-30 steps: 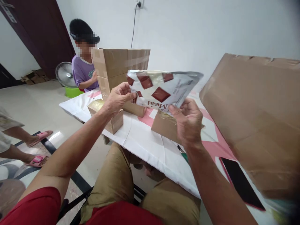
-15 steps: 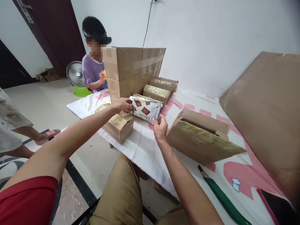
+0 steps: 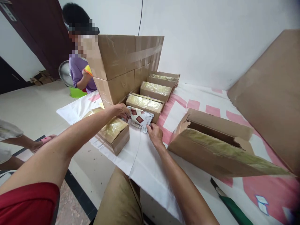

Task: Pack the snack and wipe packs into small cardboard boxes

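A white printed packet (image 3: pixel 140 120) with brown squares and the letters "Meal" is held between my two hands. My left hand (image 3: pixel 119 112) grips its left end, and my right hand (image 3: pixel 155 133) pinches its lower right corner. The packet is tilted toward me, low over the white cloth, just in front of a cardboard box with yellowish tape (image 3: pixel 145 102). Whether it is one packet or a thin stack I cannot tell. Beneath my left forearm sits another taped box (image 3: pixel 116 134).
Stacked cartons (image 3: pixel 119 59) stand behind my left hand, with more taped boxes (image 3: pixel 156 89) behind. An opened carton (image 3: pixel 208 147) lies to the right, near a green-handled cutter (image 3: pixel 231 203). A large cardboard sheet (image 3: pixel 269 93) leans at far right. A person in purple (image 3: pixel 78 72) is beyond the cartons.
Both hands have brought the packet lower, clear of the taped box behind it, whose top now shows. My view has shifted closer to the table.
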A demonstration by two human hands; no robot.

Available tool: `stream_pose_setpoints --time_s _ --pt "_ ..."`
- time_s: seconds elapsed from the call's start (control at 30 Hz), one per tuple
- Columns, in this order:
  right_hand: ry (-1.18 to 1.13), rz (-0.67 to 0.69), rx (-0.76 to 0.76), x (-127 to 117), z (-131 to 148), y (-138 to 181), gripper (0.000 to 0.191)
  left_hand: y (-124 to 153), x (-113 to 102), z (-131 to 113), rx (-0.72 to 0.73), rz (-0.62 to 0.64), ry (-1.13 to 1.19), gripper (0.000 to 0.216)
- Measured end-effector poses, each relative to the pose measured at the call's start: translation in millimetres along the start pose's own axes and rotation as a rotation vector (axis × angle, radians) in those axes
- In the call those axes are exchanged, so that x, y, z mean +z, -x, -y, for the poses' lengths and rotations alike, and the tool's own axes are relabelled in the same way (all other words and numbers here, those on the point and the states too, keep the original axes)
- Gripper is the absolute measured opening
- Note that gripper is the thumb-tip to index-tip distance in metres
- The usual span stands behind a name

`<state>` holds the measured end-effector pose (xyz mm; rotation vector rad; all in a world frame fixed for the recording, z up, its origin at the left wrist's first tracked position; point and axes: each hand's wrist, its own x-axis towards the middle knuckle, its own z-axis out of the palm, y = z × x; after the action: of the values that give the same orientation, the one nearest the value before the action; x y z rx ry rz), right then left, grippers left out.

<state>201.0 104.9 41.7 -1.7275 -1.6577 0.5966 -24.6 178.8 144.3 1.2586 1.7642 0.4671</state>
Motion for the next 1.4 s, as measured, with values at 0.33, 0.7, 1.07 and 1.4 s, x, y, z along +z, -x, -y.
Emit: stream_pose_setpoints --time_s 0.33,0.7,1.07,1.4 --pt "0.057 -0.009 -0.081 -12.8 -1.7 16.7 0.028 46.8 -2.6 -13.0 0.1 -0.186 -0.222 0.02" --pt "0.011 0.054 -0.674 -122.9 -40.2 179.5 0.019 188.8 73.6 -13.3 0.736 -0.02 -0.333 0.045" --pt "-0.069 -0.571 -0.151 -270.0 -123.7 202.7 0.033 146.3 197.1 -13.3 0.636 -0.007 0.405 0.079" --pt "-0.472 -0.392 -0.011 -221.0 -132.1 153.3 0.064 149.5 227.5 -17.6 0.712 0.083 0.595 0.073"
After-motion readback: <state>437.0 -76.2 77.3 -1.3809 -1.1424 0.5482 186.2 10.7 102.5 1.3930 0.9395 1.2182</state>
